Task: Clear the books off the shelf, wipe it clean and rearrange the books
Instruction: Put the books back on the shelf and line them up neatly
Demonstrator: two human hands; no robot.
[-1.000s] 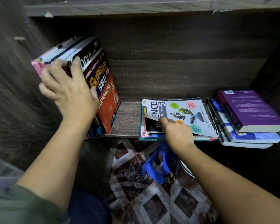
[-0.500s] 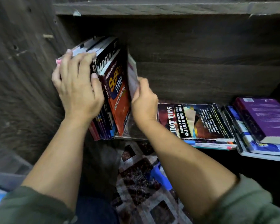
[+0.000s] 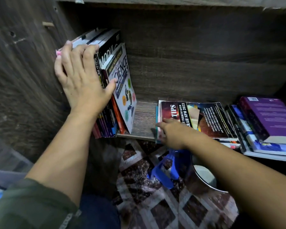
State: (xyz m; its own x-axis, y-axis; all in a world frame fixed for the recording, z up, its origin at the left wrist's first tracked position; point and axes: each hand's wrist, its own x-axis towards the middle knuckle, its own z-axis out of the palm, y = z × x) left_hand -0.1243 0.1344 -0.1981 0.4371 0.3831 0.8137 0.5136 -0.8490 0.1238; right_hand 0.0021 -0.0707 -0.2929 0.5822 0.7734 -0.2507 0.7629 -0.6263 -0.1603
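Observation:
A row of upright books [image 3: 108, 47] leans against the left wall of the dark wooden shelf [image 3: 142, 119]. A white Science book [image 3: 122, 83] stands at the row's right end. My left hand [image 3: 82, 83] presses flat on the spines, thumb against the Science cover. To the right lies a flat stack topped by a dark Hot Tips book [image 3: 205, 119]. My right hand [image 3: 173, 134] grips that book's near left corner, thumb on top and fingers curled under the edge. A second flat stack, topped by a purple book [image 3: 267, 116], lies at the far right.
The shelf's left wall [image 3: 23, 80] stands close beside the row. Bare shelf board shows between the row and the flat stack. Below, on a patterned rug [image 3: 155, 204], are a blue object [image 3: 165, 172] and a round metal-rimmed bowl [image 3: 205, 177].
My right hand lifted the Science book off the flat stack, stood it at the row's right end, then dropped back to the Hot Tips book. My left hand stayed on the row.

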